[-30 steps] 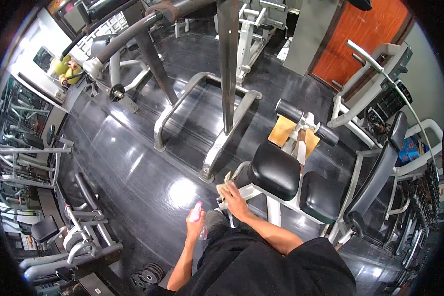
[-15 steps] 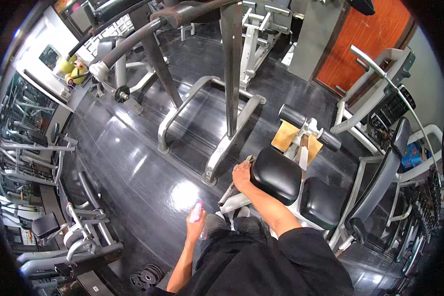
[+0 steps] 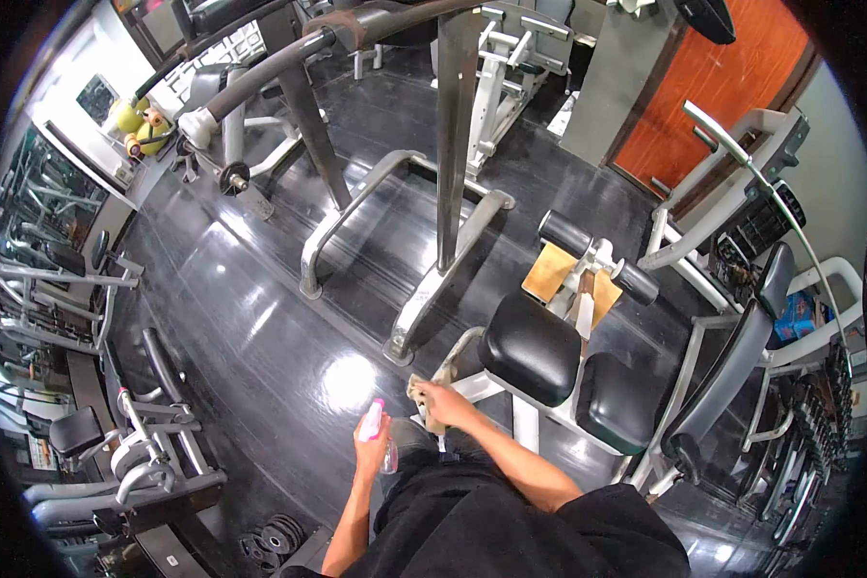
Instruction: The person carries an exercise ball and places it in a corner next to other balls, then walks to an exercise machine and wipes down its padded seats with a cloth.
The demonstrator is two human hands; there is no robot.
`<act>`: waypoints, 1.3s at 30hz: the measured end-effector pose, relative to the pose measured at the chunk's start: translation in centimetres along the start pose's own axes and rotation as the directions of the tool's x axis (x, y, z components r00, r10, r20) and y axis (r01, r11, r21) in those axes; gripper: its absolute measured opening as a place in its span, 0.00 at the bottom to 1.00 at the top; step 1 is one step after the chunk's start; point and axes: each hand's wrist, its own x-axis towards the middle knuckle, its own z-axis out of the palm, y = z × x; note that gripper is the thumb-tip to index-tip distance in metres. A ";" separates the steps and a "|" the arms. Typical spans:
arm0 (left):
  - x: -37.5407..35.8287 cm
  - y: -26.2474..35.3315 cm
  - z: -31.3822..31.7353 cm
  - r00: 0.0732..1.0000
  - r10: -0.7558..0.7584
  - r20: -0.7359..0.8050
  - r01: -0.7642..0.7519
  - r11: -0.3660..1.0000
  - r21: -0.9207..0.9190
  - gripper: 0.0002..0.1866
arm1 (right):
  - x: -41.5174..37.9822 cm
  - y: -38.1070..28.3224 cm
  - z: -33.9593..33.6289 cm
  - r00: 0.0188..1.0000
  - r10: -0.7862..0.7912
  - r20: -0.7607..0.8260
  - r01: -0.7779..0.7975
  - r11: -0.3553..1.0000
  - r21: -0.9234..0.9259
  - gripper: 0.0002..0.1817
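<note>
My left hand (image 3: 369,445) is closed round a clear spray bottle (image 3: 389,457) with a pink and white trigger head. To its right, my right hand (image 3: 441,405) grips a crumpled beige cloth (image 3: 420,393), part of which hangs below the fingers. The cloth overlaps the lower end of a curved metal handle (image 3: 458,349) beside the bench. Just beyond that handle is a black padded seat (image 3: 532,349) on a light frame, with a second black pad (image 3: 627,402) next to it.
A metal rack base (image 3: 424,306) stands ahead on the black floor. Foam rollers (image 3: 564,231) sit past the seat. Weight plates (image 3: 277,536) lie at lower left, near another machine (image 3: 144,453). A tilted backrest (image 3: 722,371) rises at the right.
My right hand has drawn back from beside the padded seat toward my body, bringing the cloth along. My left hand still holds the spray bottle, nearly in place.
</note>
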 end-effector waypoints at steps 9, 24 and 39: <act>-0.4 1.7 -0.3 0.999 0.048 -0.019 -0.049 0.997 -0.053 0.10 | 5.3 0.8 -6.1 0.770 -0.244 -0.590 0.023 0.934 -0.356 0.22; -1.5 0.9 -0.8 0.999 0.020 -0.046 -0.024 0.995 -0.093 0.08 | 1.2 -3.8 -0.5 0.976 -0.084 0.198 0.066 0.993 0.098 0.28; -1.3 0.7 -0.5 0.999 0.028 -0.026 -0.030 0.998 -0.052 0.09 | -0.7 1.1 1.7 0.936 -0.215 -0.278 0.111 0.932 -0.346 0.25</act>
